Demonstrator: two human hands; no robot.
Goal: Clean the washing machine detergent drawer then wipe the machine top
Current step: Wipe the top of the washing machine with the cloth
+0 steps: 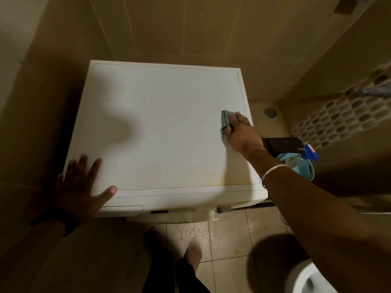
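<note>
You're wiping the washing machine top (pixel 160 127) at mid-frame.
Your right hand (pixel 241 134) grips a folded green cloth (pixel 225 121) near its right edge; your left hand (pixel 82 187) lies flat, fingers spread, at lower left.

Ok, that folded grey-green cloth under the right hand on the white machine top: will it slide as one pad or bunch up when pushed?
The folded grey-green cloth looks soft and thin, so probably floppy and light. Pressed flat under the right hand, it should glide over the smooth white machine top. Its free edge sticks out beyond the fingers and may curl or bunch.
</note>
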